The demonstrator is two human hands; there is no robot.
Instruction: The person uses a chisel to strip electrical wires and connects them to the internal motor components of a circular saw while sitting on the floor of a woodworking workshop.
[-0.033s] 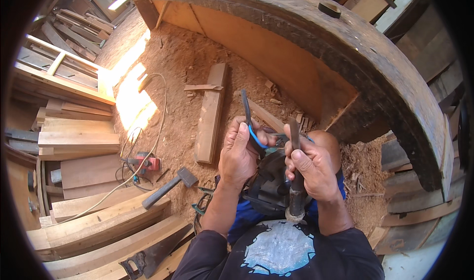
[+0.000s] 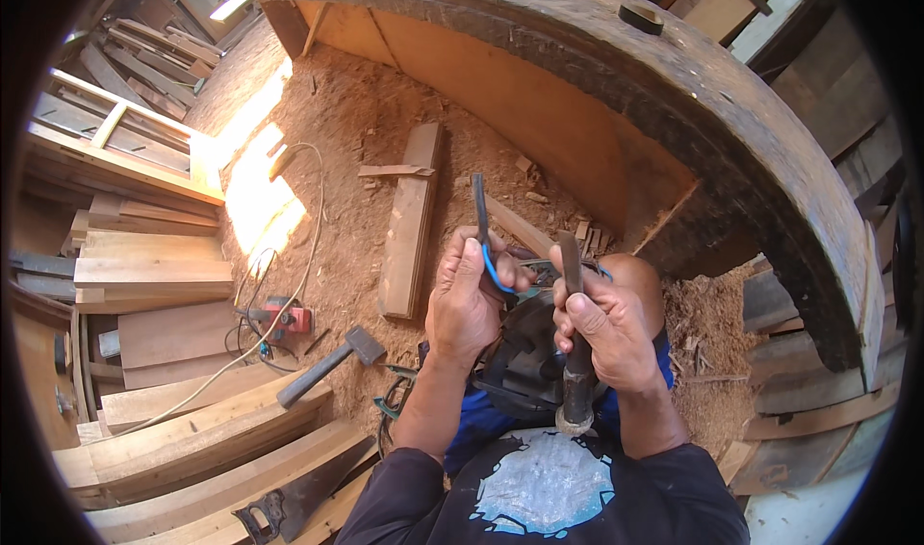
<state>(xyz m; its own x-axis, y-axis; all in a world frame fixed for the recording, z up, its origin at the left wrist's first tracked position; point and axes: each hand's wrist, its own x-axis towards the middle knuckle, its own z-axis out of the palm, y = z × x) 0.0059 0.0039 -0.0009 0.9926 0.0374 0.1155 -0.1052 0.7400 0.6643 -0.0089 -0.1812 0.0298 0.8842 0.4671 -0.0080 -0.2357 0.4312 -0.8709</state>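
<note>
My left hand [image 2: 464, 300] is closed around a slim dark strip [image 2: 478, 203], whose far end points up and away. A curved blue piece [image 2: 494, 268] shows at the strip's lower part, by the fingers; what kind of tool it is, I cannot make out. A chisel [image 2: 578, 401] is gripped in my right hand [image 2: 611, 331], its flat blade upward and its dark, pale-ended handle toward my chest. My right thumb presses near the base of the blade. Both hands are above my lap, a short gap apart, over a black bag-like item [image 2: 520, 362].
A large curved wooden structure [image 2: 577, 16] arches across the far and right side. Wooden boards [image 2: 412, 237] lie on the sawdust-covered floor ahead. To the left are a mallet-like hammer [image 2: 332, 362], a red corded power tool [image 2: 289, 316], a handsaw [image 2: 289, 514] and stacked timber [image 2: 154, 261].
The dark strip in my left hand has turned slightly more upright, and the blue piece has shifted with it. My right hand and the chisel have barely moved.
</note>
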